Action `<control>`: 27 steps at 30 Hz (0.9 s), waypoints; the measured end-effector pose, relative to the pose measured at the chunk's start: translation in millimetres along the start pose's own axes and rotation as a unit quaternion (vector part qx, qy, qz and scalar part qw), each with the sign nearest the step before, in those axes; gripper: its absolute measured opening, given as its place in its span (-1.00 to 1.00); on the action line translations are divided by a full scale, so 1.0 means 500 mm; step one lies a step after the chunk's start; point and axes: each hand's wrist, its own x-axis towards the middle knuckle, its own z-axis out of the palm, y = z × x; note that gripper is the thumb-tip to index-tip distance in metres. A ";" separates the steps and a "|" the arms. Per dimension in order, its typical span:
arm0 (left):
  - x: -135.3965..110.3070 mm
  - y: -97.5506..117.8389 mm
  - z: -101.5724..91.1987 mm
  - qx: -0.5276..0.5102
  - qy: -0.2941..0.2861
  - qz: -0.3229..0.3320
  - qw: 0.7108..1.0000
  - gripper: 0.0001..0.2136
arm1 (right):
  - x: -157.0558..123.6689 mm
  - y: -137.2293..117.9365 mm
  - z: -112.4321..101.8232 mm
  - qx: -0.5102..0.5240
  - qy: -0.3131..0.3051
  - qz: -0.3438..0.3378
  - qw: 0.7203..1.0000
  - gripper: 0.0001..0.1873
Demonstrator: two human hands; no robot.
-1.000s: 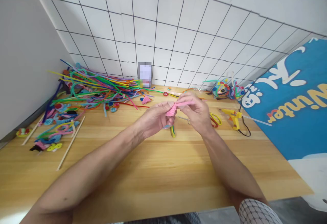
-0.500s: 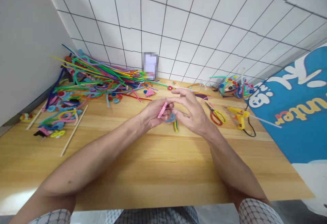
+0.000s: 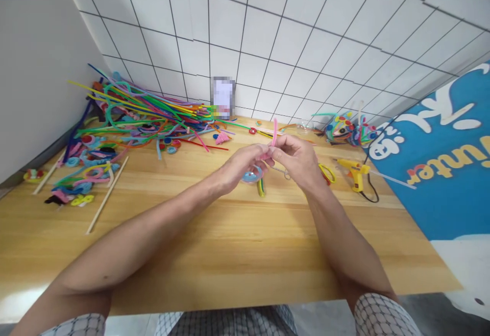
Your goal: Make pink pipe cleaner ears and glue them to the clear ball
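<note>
Both my hands meet above the middle of the wooden table (image 3: 237,244). My left hand (image 3: 242,164) and my right hand (image 3: 297,158) pinch a pink pipe cleaner (image 3: 274,132) between their fingertips; its free end sticks straight up. Just under the hands, on the table, lie a small blue coiled disc (image 3: 252,176) and a short green and yellow piece (image 3: 261,188). Part of the pink pipe cleaner is hidden inside the fingers.
A big heap of coloured pipe cleaners (image 3: 141,116) fills the back left, with coiled pieces (image 3: 82,183) and wooden sticks (image 3: 106,195) nearer. Yellow-handled scissors (image 3: 327,172) and a yellow glue gun (image 3: 354,172) lie right of the hands. A colourful craft bundle (image 3: 346,129) and a blue banner (image 3: 447,147) sit further right.
The hands opened apart half a second ago, with the pink piece in the left hand. They have now closed together and the pink pipe cleaner stands upright between them.
</note>
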 end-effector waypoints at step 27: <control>-0.014 0.021 0.017 0.077 0.059 0.039 0.995 -0.87 | -0.004 -0.023 -0.006 -0.049 0.033 -0.080 0.995 -0.93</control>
